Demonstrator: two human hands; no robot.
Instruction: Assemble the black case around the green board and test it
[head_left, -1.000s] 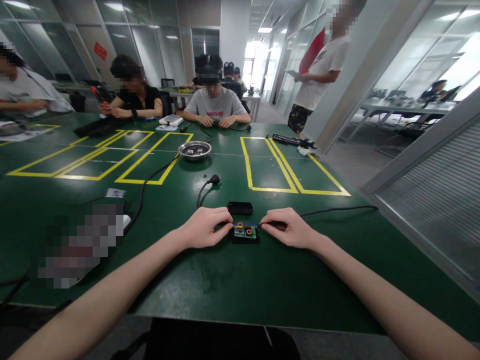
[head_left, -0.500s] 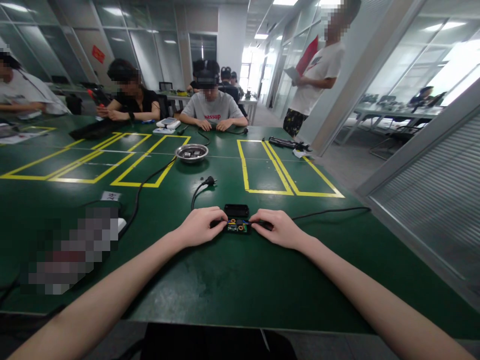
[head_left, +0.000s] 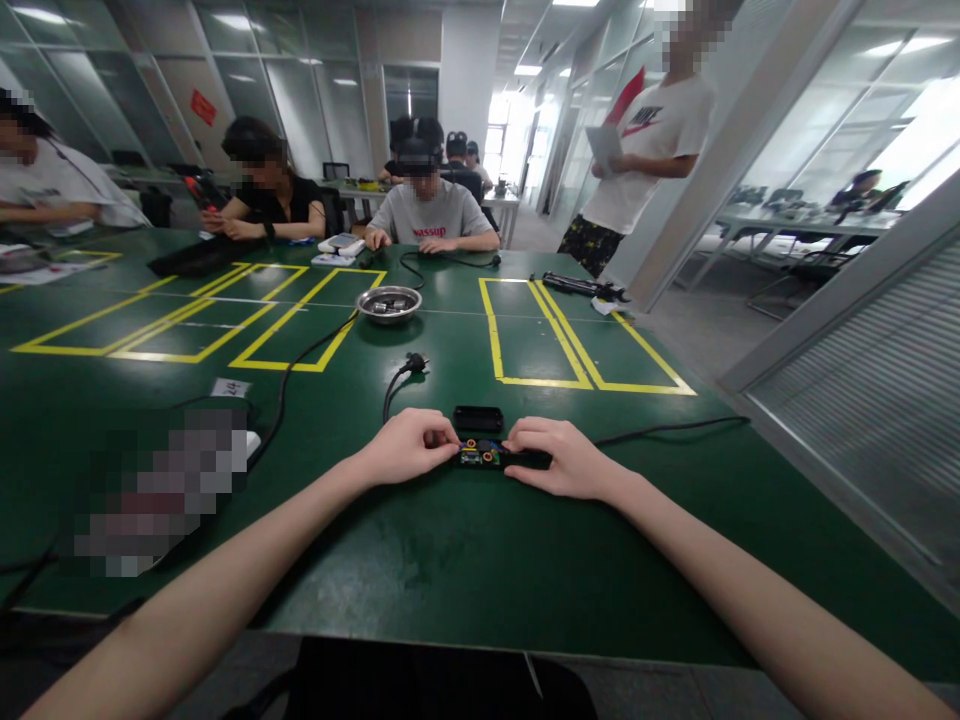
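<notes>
On the green table lies an opened power adapter (head_left: 481, 456): a black lower case with a circuit board, two copper-coloured coils and blue wires. My left hand (head_left: 412, 445) pinches its left end between thumb and fingertips. At the other end my right hand (head_left: 574, 458) has its index finger on the top edge and its thumb low, gripping the case where a black cable comes out. Right behind it rests the black cover (head_left: 478, 417), hollow side up, touched by neither hand. A black mains plug (head_left: 415, 364) on a cord lies beyond my left hand.
A steel bowl (head_left: 388, 304) with small metal parts stands farther back. A cable (head_left: 675, 430) runs off to the right. Yellow tape outlines (head_left: 540, 380) mark the table. At the left is a blurred-out object (head_left: 165, 490). Several people sit across the table; one person (head_left: 645, 150) stands.
My right hand's fingers have spread a little and shifted from the cable onto the case's right end. My left hand keeps its pinch. The view has tilted slightly.
</notes>
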